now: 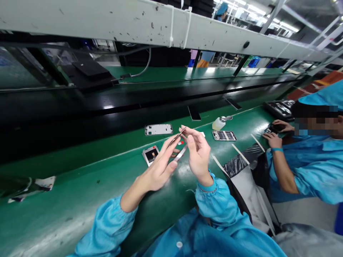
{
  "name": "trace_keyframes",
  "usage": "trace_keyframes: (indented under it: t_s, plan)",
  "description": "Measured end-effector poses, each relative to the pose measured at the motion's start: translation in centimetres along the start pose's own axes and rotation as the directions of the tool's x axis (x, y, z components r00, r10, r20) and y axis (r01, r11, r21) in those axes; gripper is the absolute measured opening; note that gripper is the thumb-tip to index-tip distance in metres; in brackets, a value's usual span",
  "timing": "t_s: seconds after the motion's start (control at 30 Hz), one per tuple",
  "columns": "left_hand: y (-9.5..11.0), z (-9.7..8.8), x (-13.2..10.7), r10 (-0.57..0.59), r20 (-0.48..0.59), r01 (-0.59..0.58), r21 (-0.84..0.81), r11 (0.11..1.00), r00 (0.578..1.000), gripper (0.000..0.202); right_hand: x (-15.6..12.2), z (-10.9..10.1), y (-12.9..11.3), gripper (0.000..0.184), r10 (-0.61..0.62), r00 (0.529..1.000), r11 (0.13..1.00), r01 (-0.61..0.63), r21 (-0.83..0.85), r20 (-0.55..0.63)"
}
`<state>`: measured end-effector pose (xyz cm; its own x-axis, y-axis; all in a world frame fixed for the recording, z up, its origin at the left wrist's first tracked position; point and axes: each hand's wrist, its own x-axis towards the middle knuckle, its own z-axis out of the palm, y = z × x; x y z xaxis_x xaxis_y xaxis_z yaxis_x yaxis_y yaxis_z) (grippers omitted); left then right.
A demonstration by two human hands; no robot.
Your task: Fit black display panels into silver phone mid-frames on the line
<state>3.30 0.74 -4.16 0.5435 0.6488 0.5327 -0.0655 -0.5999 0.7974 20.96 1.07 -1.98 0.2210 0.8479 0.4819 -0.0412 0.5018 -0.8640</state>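
Note:
Between my two hands, over the bench, is a thin piece (181, 153) with a dark upper edge and a silver lower edge. It is tilted and partly covered by fingers; I cannot make out its exact kind. My left hand (158, 171) is closed on its near left side, thumb below. Curled around the far right end is my right hand (199, 153), fingertips at the dark tip and thumb raised. A small red and white patch shows between the hands. Just left of my left hand lies an opened phone part (150, 155) with a red sticker.
Beyond my hands lies a pale phone frame (158, 129). A dark phone panel (194, 112) and another panel (234, 104) lie farther back. To the right are a pump bottle (219, 123) and an opened phone (224, 135). A co-worker (302, 160) handles a device. A plastic bag (29, 187) lies left.

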Motion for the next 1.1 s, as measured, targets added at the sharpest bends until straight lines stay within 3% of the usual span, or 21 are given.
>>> trace_keyframes:
  t_s: [0.1, 0.23, 0.33, 0.43, 0.53, 0.67, 0.73, 0.93, 1.1]
  plan:
    - [0.5, -0.2, 0.0, 0.037, 0.071, -0.044, 0.107, 0.993, 0.997, 0.074, 0.3, 0.4, -0.7, 0.032, 0.008, 0.999, 1.0, -0.007, 0.023, -0.032]
    - [1.2, -0.7, 0.1, 0.022, 0.162, -0.051, 0.179, 0.983, 0.987, 0.081, 1.3, -0.6, -1.1, 0.035, -0.016, 0.999, 1.0, 0.017, -0.025, 0.052]
    - [1.0, -2.1, 0.3, 0.003, 0.096, -0.017, 0.146, 0.989, 0.995, 0.077, 2.8, -2.8, 0.3, 0.038, -0.053, 0.993, 0.993, 0.064, -0.101, 0.109]
    - [0.3, -4.2, 0.3, -0.102, -0.17, 0.102, -0.01, 0.995, 0.98, 0.074, 4.6, -5.3, 4.0, 0.042, 0.039, 0.983, 0.945, 0.022, -0.325, 0.179]
    - [0.1, -5.5, 0.3, -0.227, -0.331, 0.144, -0.257, 0.956, 0.916, 0.079, 5.6, -6.8, 9.0, 0.046, 0.311, 0.914, 0.767, -0.079, -0.636, 0.262]
    - [1.1, -5.8, 0.5, -0.319, -0.303, 0.154, -0.461, 0.874, 0.898, 0.084, 5.4, -7.7, 13.6, 0.033, 0.424, 0.865, 0.651, -0.086, -0.754, 0.268]
    - [1.8, -5.7, 0.7, -0.372, -0.295, 0.181, -0.516, 0.837, 0.88, 0.086, 5.1, -8.2, 14.8, 0.037, 0.445, 0.857, 0.607, -0.078, -0.791, 0.258]
    - [2.9, -5.9, 1.1, -0.467, -0.252, 0.212, -0.645, 0.734, 0.848, 0.085, 4.4, -8.5, 15.9, 0.035, 0.439, 0.878, 0.509, -0.069, -0.858, 0.19]
    - [4.4, -5.9, 1.4, -0.462, -0.19, 0.14, -0.795, 0.59, 0.867, 0.078, 3.5, -7.3, 15.2, 0.039, 0.34, 0.933, 0.528, -0.085, -0.845, 0.118]
